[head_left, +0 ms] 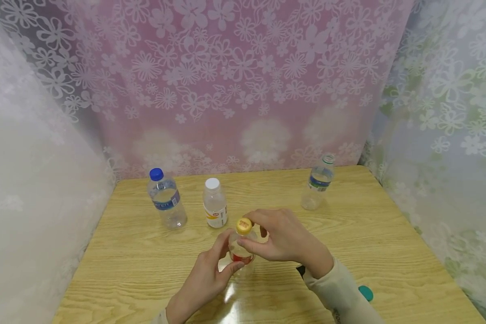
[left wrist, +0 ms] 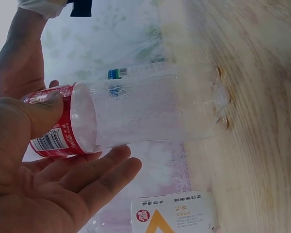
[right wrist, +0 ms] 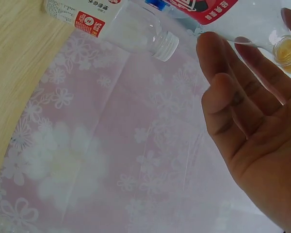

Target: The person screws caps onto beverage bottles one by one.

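Note:
A clear plastic cola bottle (head_left: 236,246) with a red label (left wrist: 68,116) stands upright near the middle of the wooden table. My left hand (head_left: 202,274) grips it around the label, thumb on one side and fingers on the other. On its mouth sits a yellow cap (head_left: 244,226). The thumb and index finger of my right hand (head_left: 287,238) pinch at this cap, while the other fingers curl loosely without touching the bottle's label (right wrist: 208,7). Whether the cap is tight or loose, I cannot tell.
Behind stand a water bottle (head_left: 166,202) with a blue cap, a white-capped drink bottle (head_left: 215,209) and, at right, an uncapped clear bottle (head_left: 319,183). A teal cap (head_left: 366,293) lies beside my right sleeve. Flowered curtains (head_left: 243,90) enclose the table (head_left: 137,265).

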Demonstrator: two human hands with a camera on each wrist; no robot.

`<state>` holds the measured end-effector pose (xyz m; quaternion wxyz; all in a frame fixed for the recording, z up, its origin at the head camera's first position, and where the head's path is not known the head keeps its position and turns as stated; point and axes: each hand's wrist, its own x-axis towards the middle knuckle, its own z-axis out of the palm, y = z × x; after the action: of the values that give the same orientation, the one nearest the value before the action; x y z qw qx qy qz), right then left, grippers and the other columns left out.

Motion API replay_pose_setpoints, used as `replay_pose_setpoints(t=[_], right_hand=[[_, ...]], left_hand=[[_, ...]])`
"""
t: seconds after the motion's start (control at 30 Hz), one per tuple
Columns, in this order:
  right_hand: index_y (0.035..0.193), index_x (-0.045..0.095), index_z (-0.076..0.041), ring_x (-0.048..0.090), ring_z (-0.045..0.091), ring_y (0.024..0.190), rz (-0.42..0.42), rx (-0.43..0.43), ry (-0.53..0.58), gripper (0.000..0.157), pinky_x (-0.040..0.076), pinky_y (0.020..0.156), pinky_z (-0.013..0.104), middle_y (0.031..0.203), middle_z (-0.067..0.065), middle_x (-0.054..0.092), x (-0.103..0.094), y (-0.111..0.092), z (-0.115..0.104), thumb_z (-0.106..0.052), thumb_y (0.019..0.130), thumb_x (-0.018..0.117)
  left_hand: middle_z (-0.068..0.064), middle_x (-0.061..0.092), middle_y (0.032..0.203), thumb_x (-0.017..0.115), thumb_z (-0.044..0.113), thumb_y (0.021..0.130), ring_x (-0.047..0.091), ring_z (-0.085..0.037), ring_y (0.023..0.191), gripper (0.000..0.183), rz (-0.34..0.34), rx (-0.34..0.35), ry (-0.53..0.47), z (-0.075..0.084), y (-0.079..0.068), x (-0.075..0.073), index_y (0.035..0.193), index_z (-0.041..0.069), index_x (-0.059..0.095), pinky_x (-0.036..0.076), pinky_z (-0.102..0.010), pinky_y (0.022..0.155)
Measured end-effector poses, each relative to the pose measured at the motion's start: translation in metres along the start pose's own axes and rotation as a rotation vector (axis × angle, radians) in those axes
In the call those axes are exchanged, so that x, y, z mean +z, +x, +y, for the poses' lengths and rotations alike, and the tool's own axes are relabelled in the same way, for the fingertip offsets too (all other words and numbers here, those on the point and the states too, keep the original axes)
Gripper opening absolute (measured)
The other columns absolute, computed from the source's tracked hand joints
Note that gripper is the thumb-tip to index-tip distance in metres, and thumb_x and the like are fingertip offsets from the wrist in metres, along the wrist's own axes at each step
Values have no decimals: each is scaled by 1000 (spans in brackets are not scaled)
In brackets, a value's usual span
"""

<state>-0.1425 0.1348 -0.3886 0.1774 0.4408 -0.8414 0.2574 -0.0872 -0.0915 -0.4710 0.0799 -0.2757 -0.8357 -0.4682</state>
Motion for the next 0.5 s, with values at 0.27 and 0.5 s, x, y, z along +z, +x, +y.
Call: replay_pose_setpoints(t=[0.27,0.5], right_hand=[[119,69,-17,62,4,77,-57,67,140,28,52,60,15,101,-7,71,-3,-6,3,-32,96,77],[123,67,-15,65,14,84,12,83,201,28,60,66,24,101,0,69,-3,-4,14,-21,97,76]], left_hand=[[-11,72,136,80,20,95,71,-32,123,74,26,-41,-41,-3,3,5,159,22,42,66,-46,89],[-18,70,138,80,12,94,72,-35,120,82,50,37,-1,-9,26,6,164,12,36,67,-45,80]])
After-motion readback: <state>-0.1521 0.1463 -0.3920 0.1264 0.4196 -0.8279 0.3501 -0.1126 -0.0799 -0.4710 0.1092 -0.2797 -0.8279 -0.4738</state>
